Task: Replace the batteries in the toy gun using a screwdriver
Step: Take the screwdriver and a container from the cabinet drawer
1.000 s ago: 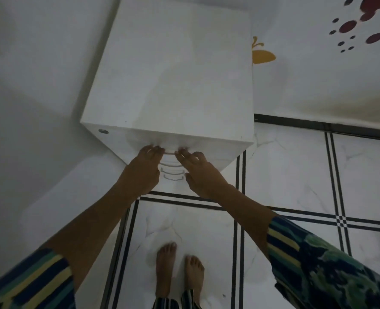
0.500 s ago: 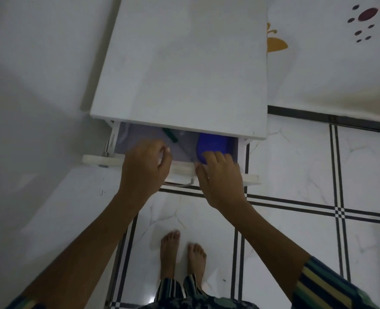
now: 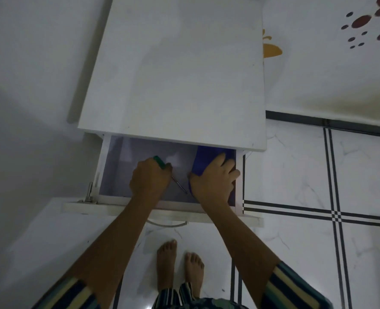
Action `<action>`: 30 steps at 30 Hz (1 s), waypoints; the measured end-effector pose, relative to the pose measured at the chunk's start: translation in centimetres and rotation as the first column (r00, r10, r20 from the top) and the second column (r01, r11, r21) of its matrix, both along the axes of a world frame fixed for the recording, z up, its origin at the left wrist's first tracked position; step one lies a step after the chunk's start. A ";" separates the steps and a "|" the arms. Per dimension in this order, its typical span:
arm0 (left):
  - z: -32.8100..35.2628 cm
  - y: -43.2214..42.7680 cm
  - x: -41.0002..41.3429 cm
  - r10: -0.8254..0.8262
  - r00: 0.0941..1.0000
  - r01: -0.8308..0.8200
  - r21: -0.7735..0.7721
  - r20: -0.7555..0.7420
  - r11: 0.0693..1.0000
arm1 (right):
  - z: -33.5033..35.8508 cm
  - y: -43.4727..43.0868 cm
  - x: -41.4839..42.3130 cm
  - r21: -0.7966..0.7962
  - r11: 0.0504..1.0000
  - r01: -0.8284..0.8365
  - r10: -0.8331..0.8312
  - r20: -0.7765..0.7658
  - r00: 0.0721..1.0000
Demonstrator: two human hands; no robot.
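Note:
A white cabinet's top drawer (image 3: pixel 239 175) stands pulled out below me. Inside it, my left hand (image 3: pixel 150 179) is closed around a screwdriver (image 3: pixel 159 162) with a green handle; its thin metal shaft points toward the drawer's front right. My right hand (image 3: pixel 214 182) lies on a blue object (image 3: pixel 203 160) at the drawer's right side, fingers curled over it. Most of the blue object is hidden by the hand and the cabinet top, so I cannot tell what it is.
The white cabinet top (image 3: pixel 173 74) overhangs the back of the drawer. The drawer front and its curved handle (image 3: pixel 169 224) jut toward my bare feet (image 3: pixel 179 262) on the white tiled floor. A wall with coloured decals (image 3: pixel 271 49) runs along the right.
The drawer has been pulled from shut to wide open. Both hands left its front edge and went inside; the left closed on the screwdriver, the right settled on the blue object.

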State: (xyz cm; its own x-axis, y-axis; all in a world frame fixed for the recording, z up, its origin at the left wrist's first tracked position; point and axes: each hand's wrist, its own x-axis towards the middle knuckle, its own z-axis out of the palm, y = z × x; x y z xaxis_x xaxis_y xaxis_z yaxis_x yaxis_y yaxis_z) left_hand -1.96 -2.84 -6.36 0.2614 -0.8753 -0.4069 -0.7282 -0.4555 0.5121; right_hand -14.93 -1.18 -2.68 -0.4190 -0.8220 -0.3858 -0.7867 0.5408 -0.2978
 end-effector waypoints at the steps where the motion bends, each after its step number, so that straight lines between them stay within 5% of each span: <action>1: -0.7 -0.8 -0.4 0.021 1.000 -0.019 0.120 -0.017 0.993 | -0.1 -0.2 0.1 -0.007 1.000 0.015 -0.015 0.014 1.000; 6: -2.9 -2.5 -0.7 -0.012 1.000 0.013 0.225 -0.008 0.974 | -1.1 -0.5 -0.8 -0.159 0.971 0.181 -0.143 0.222 0.964; 9: -1.8 -2.6 -0.4 0.043 0.996 -0.029 0.178 -0.077 0.984 | -1.3 -0.5 -1.3 -0.024 0.970 0.241 -0.214 0.382 0.899; 12: -0.1 -2.7 0.4 0.212 0.957 -0.184 0.151 -0.199 0.971 | -1.6 -0.2 -1.6 0.224 0.934 0.279 -0.358 0.552 0.753; 17: 4.5 -2.5 2.8 0.450 0.800 -0.265 0.439 -0.397 0.859 | -1.3 -1.0 -1.3 0.406 0.849 0.339 -0.521 0.749 0.409; 22: 9.1 0.9 4.4 0.555 0.697 -0.260 0.562 -0.453 0.785 | 2.0 -0.9 -2.2 0.480 0.844 0.240 -0.531 0.813 0.241; 26: 10.2 6.1 3.8 0.586 0.713 -0.315 0.571 -0.384 0.758 | 5.3 1.0 -3.7 0.457 0.880 0.129 -0.475 0.851 0.224; 28: 9.9 8.3 2.4 0.520 0.792 -0.335 0.482 -0.322 0.809 | 6.3 2.4 -4.1 0.420 0.904 0.079 -0.425 0.867 0.259; 30: 9.5 9.3 1.2 0.556 0.760 -0.438 0.367 -0.336 0.820 | 6.9 3.6 -4.4 0.386 0.921 0.059 -0.386 0.879 0.279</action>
State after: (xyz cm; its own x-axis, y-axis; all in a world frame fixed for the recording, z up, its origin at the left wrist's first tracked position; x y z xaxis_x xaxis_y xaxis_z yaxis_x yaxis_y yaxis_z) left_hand -0.75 6.42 3.14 0.3865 -0.5191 -0.7624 -0.1079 -0.8464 0.5216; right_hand -19.33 2.43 4.26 0.2044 -0.5735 -0.7933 0.0980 0.8183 -0.5663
